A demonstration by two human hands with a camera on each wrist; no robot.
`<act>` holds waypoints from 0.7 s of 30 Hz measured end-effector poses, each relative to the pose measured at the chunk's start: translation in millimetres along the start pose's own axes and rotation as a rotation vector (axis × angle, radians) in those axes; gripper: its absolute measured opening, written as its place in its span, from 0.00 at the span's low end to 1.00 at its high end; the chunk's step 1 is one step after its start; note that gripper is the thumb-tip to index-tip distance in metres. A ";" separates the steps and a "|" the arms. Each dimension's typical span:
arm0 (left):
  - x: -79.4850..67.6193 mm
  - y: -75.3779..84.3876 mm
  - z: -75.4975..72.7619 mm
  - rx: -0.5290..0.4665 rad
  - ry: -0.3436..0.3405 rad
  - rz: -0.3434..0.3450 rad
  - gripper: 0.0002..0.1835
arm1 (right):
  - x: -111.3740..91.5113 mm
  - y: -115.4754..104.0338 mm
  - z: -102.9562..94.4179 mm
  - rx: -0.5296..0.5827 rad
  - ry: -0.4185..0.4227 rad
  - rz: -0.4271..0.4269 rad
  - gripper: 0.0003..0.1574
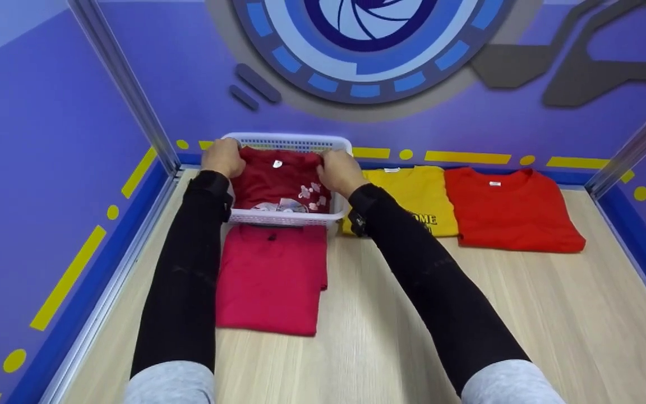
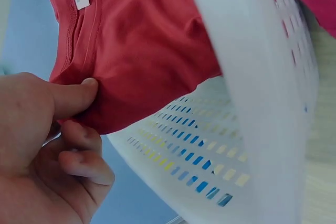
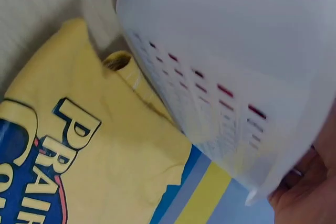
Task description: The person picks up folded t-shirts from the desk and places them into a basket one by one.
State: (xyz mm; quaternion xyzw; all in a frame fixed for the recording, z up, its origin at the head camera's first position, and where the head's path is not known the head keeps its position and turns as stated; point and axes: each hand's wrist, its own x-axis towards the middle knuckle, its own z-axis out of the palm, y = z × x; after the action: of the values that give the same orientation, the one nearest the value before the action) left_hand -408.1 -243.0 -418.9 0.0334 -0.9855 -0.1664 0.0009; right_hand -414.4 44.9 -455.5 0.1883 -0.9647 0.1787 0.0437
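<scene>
A dark red T-shirt [image 1: 281, 182] with a white label and a pale flower print lies folded in a white plastic basket [image 1: 278, 217]. My left hand [image 1: 224, 157] pinches the shirt's back left corner between thumb and fingers; in the left wrist view this hand [image 2: 58, 145] grips the cloth beside the collar, over the basket's rim. At the opposite back corner, my right hand [image 1: 341, 171] holds the shirt with curled fingers. The right wrist view shows part of that hand [image 3: 310, 190] behind the basket's wall [image 3: 226, 40], its fingertips hidden.
A folded crimson shirt [image 1: 270, 280] lies in front of the basket. To the right are a folded yellow T-shirt [image 1: 407, 193] with printed lettering, partly behind my right forearm, and a folded bright red T-shirt [image 1: 513, 210]. Blue-purple panels [image 1: 188, 67] enclose the wooden table [image 1: 368, 336].
</scene>
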 end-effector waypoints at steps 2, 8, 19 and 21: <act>1.3 0.4 1.6 -0.018 0.005 -0.017 0.25 | 0.6 -0.2 2.0 -0.063 0.038 0.006 0.20; 8.2 5.1 5.3 -0.091 0.008 -0.040 0.25 | 4.0 2.4 7.0 -0.228 0.093 0.048 0.21; 8.7 11.2 14.2 -0.200 -0.009 -0.017 0.27 | 3.4 -0.5 13.5 -0.241 0.085 0.007 0.22; 4.3 13.8 12.7 -0.149 -0.084 0.038 0.24 | -0.8 -1.6 14.0 -0.211 0.068 -0.064 0.18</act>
State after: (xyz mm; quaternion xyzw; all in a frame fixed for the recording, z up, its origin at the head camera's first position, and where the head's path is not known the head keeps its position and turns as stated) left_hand -413.4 -226.1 -426.4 0.0078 -0.9700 -0.2407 -0.0348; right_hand -413.2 38.7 -468.1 0.2071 -0.9697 0.0809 0.1015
